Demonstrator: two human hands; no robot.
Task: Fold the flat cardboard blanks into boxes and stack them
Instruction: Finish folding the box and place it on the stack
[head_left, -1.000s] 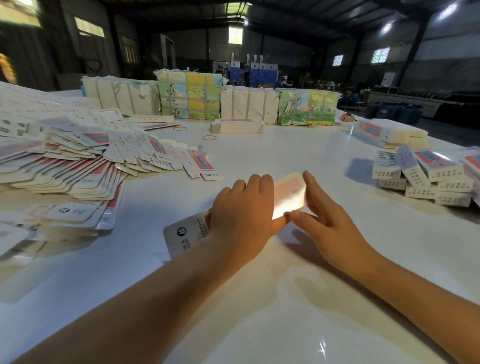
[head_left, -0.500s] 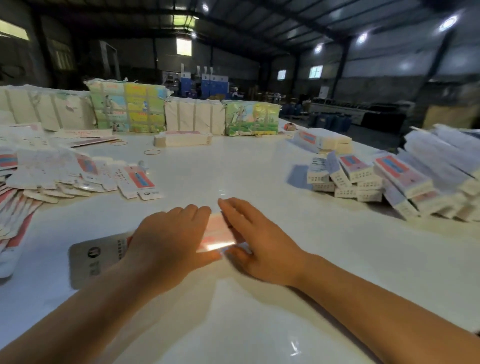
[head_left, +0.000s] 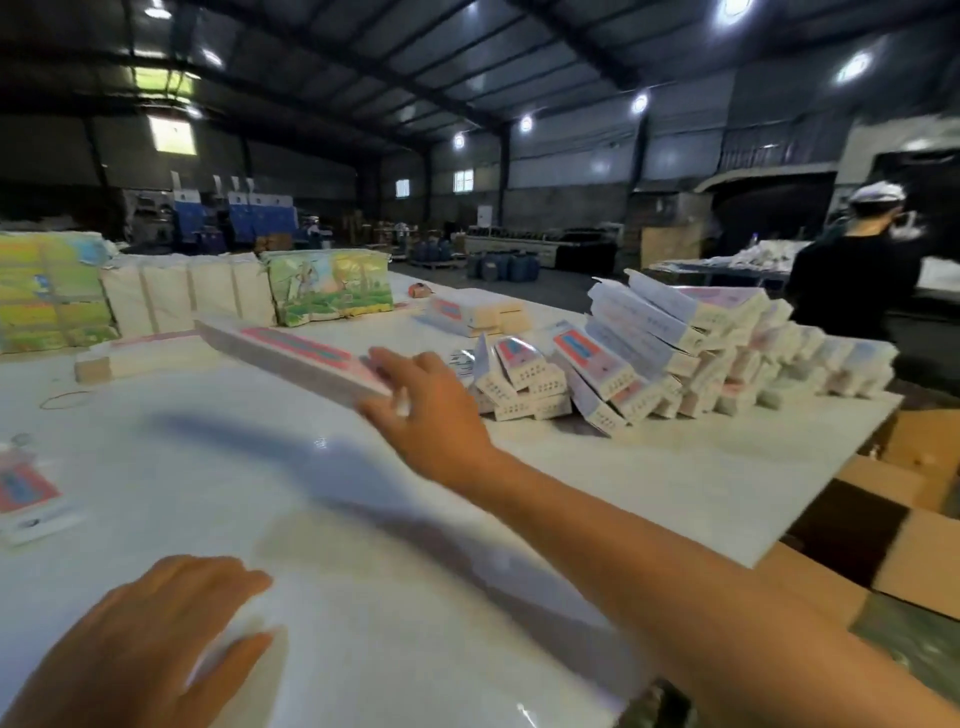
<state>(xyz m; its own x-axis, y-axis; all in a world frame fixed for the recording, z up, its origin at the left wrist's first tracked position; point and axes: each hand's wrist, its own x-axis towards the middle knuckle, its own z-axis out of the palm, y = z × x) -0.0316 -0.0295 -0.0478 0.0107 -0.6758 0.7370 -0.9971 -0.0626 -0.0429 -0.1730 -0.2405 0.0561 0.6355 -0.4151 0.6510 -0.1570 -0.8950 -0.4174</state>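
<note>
A: Folded box (head_left: 296, 366), long and slim with a pink-and-teal panel on top, sits at centre frame, lifted off the white table (head_left: 649, 483). Who has it?

B: The right hand (head_left: 431, 410). Thumb under the near end, fingers over the top, pinching just that end. The rest of the box sticks out toward the upper left of the frame, so its long axis runs from centre up and left, tilted a little.

A: And the other hand?

B: The left hand (head_left: 150, 634) is at the lower left, flat on the table with fingers spread, holding nothing. The two hands are well apart.

A: Where does the box need to go?

B: My guess is the stack of finished boxes (head_left: 675, 358) at the right of centre, piled in leaning rows. It lies just right of the right hand, so that hand is far nearer.

A: Anything awkward?

B: The box points away from the stack. I'd judge it has to swing round so its length lines up with the others before it is set down.

A: What else is around?

B: A flat blank (head_left: 28, 499) at the left edge, wrapped bundles (head_left: 208, 291) along the far side, open brown cartons (head_left: 893, 525) at lower right, and a person in black (head_left: 852, 280) at the far right.
</note>
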